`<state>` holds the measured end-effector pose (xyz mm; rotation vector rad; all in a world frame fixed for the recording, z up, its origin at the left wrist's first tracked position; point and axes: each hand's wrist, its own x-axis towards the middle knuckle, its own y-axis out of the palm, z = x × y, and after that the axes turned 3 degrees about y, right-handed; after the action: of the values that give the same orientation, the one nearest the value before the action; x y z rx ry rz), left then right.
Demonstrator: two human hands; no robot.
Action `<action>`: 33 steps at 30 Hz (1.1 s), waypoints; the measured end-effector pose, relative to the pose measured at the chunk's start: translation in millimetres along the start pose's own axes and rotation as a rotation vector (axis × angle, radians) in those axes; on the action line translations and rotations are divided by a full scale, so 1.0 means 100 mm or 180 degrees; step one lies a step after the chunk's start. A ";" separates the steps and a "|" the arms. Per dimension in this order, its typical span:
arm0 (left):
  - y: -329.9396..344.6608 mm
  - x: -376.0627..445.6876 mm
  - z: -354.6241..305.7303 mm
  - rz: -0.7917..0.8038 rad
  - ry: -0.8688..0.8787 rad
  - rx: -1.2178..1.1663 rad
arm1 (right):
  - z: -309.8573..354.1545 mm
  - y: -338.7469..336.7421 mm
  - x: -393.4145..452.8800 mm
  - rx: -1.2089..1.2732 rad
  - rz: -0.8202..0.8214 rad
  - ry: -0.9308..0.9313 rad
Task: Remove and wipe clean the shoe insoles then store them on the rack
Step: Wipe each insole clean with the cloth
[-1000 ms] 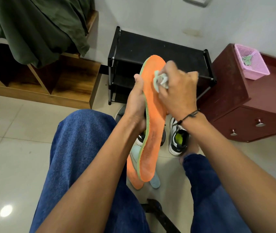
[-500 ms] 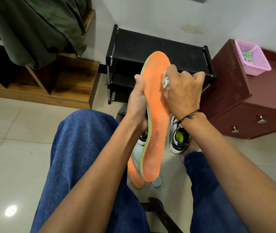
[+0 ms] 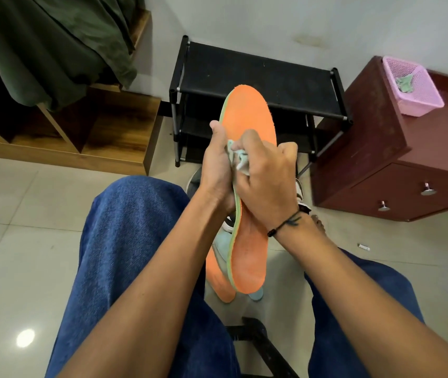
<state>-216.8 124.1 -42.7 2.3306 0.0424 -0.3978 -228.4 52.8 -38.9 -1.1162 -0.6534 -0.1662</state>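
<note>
Since half a second ago, the right hand (image 3: 268,184) has slid its wad of cloth (image 3: 238,158) down from the toe end to mid-sole. From left to right at centre frame: I see the left hand (image 3: 217,166) gripping the orange insole (image 3: 247,115) along its green edge, upright, thumb on the face; the right hand pinches the cloth and presses it on the orange surface. A second insole (image 3: 218,279) lies on the floor below, partly hidden. Beyond stands the black rack (image 3: 261,75), top shelf bare. I judge the insole light, soft foam and easily bent, so holding it at the waist and backing it with the palm suits wiping. No brand or writing is readable.
</note>
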 end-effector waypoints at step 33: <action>0.06 -0.20 -0.19 0.0658 -0.0552 0.0296 | -0.41 -0.27 0.23 0.1552 0.0257 0.2685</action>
<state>-230.0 135.2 -20.0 2.3536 -0.3045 -0.5043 -205.3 9.6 -16.3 -0.5145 0.1132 -0.3596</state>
